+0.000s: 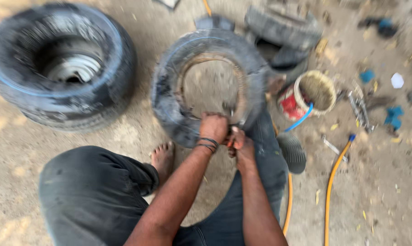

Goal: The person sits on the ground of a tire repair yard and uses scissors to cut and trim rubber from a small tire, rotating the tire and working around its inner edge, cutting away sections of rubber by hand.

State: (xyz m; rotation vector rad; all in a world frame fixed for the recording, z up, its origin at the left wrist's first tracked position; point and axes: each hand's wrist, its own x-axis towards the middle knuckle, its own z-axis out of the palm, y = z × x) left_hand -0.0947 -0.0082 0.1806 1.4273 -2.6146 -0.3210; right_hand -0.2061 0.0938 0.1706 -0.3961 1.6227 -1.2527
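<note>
Daylight, even and soft; no hard shadows and no glare on the sandy ground [379,191]. Faint warm patches of light lie at the lower left. The whole frame is smeared by motion blur, strongest at the top and left edges, where the large tyre [62,64] loses its tread detail. The forearms and the orange hose [330,191] read slightly sharper. Small litter at right is indistinct.

Both forearms extend forward from the lower frame edge and converge. Left hand [213,127] is curled into a fist, dark bands around its wrist. Right hand [241,145] sits just beside it, touching, fingers bent; grip detail blurred.
</note>
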